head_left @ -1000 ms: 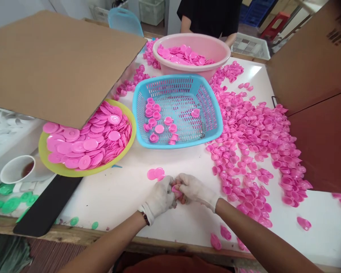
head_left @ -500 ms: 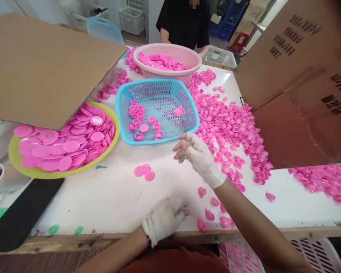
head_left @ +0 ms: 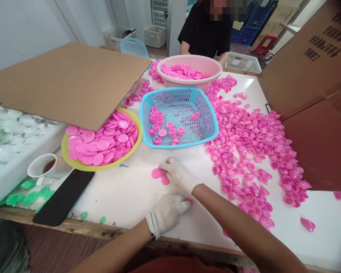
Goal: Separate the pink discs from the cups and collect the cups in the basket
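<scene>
My left hand [head_left: 169, 214], in a white glove with bare fingertips, rests low over the white table. Its thumb and fingers are closed on a small pink plastic cup [head_left: 189, 200], mostly hidden by the hand. Just beyond it my right hand [head_left: 180, 175], gloved likewise, reaches left across the table. Its fingertips pinch at a little group of flat pink discs [head_left: 165, 180], covering part of them. Behind the hands stands a blue slotted basket [head_left: 180, 145] with several pink capped cups [head_left: 172, 132] on its left side and one on the right.
Left are a yellow bowl [head_left: 140, 131] of pink discs, a cardboard sheet [head_left: 71, 83], a mug [head_left: 42, 167] and a black phone-like slab [head_left: 64, 199]. Loose pink cups [head_left: 244, 132] spread rightward to a cardboard box [head_left: 324, 140]. A pink basin [head_left: 189, 80] stands before a person [head_left: 206, 34].
My hands were together on a pink piece, then parted, my right hand open near the basket. One more piece lies in the basket; my right hand has moved left to the discs.
</scene>
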`<state>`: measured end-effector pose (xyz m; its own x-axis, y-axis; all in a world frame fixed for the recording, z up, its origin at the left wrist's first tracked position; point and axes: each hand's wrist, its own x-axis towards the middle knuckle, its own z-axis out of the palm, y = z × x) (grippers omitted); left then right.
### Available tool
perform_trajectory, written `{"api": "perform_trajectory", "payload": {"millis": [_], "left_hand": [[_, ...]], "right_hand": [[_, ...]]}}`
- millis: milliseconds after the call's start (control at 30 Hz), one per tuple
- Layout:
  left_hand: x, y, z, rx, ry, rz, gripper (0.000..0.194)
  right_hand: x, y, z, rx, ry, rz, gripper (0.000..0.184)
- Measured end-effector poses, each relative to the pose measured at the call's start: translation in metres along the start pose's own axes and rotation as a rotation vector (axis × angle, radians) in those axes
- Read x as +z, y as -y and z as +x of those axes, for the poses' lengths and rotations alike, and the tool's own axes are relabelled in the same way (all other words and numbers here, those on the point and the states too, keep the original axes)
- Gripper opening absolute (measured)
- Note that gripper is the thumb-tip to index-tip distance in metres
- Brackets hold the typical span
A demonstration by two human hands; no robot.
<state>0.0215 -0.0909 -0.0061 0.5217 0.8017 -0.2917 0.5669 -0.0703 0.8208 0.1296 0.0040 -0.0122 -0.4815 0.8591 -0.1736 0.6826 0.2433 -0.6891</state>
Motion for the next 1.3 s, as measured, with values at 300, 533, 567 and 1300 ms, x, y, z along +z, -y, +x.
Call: {"api": "perform_trajectory", "payload": {"millis": [300,533,567,1300], "left_hand": [[-0.008,0.015,-0.007,-0.313,-0.111,-0.668,0.030],[0.004,0.008,0.010,-0.355,0.050,-0.769,0.024],[0.005,0.009,0.013,-0.353,0.062,-0.755,0.025],[0.005,0.019,0.019,-0.353,0.102,-0.558,0.007]], "right_hand": [[-0.028,-0.013,-0.051,0.301,-0.045,0.328,0.005],[0.006,-0.022,-0.110,0.552,0.053,0.624,0.006],[0.010,-0.021,-0.112,0.546,0.046,0.660,0.006],[0.013,-0.022,-0.107,0.653,0.095,0.870,0.014]]}}
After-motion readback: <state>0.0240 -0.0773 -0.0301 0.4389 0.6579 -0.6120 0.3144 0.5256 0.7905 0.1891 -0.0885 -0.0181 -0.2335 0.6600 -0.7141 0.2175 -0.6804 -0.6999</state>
